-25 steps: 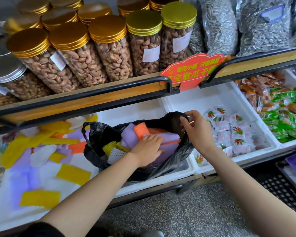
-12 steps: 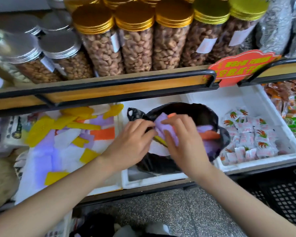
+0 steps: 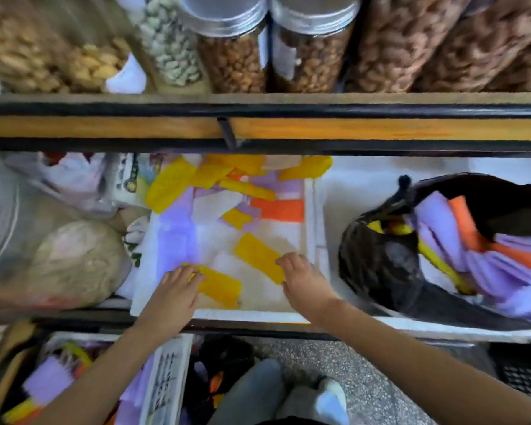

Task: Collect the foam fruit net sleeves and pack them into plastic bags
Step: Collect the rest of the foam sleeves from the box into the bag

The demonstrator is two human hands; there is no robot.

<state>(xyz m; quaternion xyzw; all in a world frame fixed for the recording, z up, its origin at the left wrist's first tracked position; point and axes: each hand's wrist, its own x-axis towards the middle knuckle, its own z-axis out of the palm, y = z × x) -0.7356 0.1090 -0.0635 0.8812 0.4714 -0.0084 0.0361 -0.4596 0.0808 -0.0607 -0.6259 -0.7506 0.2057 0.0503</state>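
Both hands had left the bag (image 3: 380,259) and come to the tray (image 3: 309,210) on its left. The left hand (image 3: 178,289) touched the near yellow sleeve (image 3: 223,288), and the right hand (image 3: 301,277) touched the far yellow sleeve (image 3: 256,256). It was too blurry to tell if they gripped. The light sleeves could slip and fall on the way.

Bright, even light with soft shadows. Motion blur smears everything, worst on the jars (image 3: 233,56) at 12 o'clock and the bag (image 3: 380,265) at 3 o'clock. Wide-angle distortion stretches the edges; the white box (image 3: 258,315) glares slightly.
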